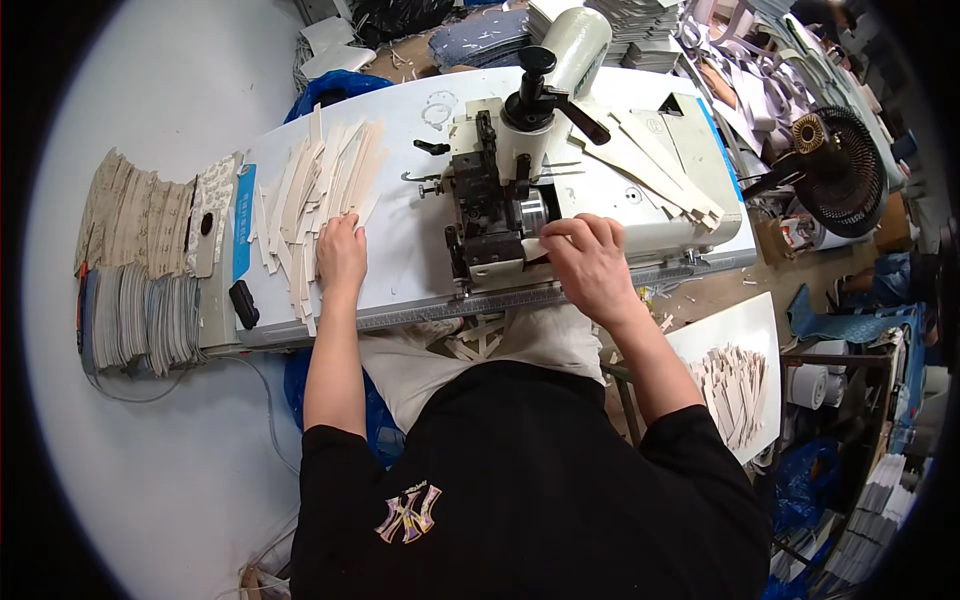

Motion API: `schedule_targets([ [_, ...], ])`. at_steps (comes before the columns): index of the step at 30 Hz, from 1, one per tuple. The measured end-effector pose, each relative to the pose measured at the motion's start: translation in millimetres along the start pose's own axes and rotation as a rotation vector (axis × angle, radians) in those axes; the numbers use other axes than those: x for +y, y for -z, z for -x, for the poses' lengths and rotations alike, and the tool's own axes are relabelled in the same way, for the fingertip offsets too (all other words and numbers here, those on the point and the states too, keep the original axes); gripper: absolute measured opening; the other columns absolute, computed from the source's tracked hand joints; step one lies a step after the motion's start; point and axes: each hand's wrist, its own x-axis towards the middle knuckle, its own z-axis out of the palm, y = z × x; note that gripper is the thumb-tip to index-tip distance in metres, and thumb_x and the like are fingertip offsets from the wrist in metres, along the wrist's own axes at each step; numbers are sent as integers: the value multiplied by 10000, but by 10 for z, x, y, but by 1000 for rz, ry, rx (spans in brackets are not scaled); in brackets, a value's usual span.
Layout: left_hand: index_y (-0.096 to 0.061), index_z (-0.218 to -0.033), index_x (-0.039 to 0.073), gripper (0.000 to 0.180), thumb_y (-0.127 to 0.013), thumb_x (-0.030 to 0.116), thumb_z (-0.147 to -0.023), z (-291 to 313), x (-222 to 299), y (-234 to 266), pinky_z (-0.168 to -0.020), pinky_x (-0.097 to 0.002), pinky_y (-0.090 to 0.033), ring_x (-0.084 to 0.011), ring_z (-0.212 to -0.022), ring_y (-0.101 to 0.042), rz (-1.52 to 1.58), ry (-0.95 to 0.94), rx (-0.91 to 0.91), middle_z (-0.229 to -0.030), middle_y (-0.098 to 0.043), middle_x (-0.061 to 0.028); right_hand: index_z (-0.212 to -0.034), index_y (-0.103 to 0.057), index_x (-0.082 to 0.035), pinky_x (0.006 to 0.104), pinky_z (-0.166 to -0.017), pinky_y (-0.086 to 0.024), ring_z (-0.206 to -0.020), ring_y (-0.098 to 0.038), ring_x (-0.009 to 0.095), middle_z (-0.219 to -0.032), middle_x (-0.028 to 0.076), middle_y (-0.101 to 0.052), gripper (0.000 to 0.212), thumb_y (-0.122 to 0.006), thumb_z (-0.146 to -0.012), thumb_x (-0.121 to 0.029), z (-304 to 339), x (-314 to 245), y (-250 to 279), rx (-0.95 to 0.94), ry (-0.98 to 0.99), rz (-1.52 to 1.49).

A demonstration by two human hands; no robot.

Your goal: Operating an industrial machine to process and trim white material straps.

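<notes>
Nearest: black shirt [560, 470], pale trousers [552, 338], some loose strips [476, 340] between the thighs. To the right, a white board [745, 328] carries a bunch [735, 395] of short pale strips.

Left hand [343, 255]: back upward, fingers bent at the right side of the pile [295, 215] of strips on the white desk [405, 275]. Grip: cannot tell whether it is closed on a strip or only resting there. Strips in the pile run roughly front to back, overlapping.

Right hand [592, 262]: at the front of the machine [525, 145], thumb and fingers together. Grip: pinching a pale strip [535, 248]; the strip's left part lies at the machine front, near the metal roller [532, 212].

Left end of desk: small black item [243, 303], kind unclear; grey stack [125, 315] and beige stack [140, 222] farther left. Longer pieces [665, 180] lie on the machine's right part.

Farther: black fan [845, 175] at right; blue bag [340, 85] past the desk's far edge; sheets [640, 28] stacked behind the machine.
</notes>
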Motion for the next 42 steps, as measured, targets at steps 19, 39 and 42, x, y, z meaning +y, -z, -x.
schedule_targets([
  [19, -775, -1233, 97, 385, -830, 325, -927, -11, 1380, 1247, -769, -369, -562, -272, -882, -698, 475, -470, -225, -1029, -697, -87, -1057, -685, -37, 466, -1086, -435, -1227, -563, 356, -1295, 113, -667, 192, -777, -922, -139, 1389, 391, 1189, -391, -587, 108],
  [39, -808, -1126, 43, 318, -841, 271, -907, -27, 1582, 770, -780, -415, -569, -285, -872, -694, 470, -423, -7, -1011, -695, -102, -1080, -717, -12, 385, -1036, -429, -1128, -544, 303, -1186, 98, -652, 201, -684, -1042, -207, -54, 787, 398, 487, -553, -255],
  [42, -788, -1183, 40, 326, -784, 275, -957, -186, 1195, 734, -867, -426, -563, -314, -984, -692, 453, -49, -142, -1067, -695, -118, -1137, -715, -8, 437, -1068, -412, -1181, -531, 302, -1212, 111, -643, 294, -685, -1052, -287, 116, 1126, 402, 603, -682, -200],
])
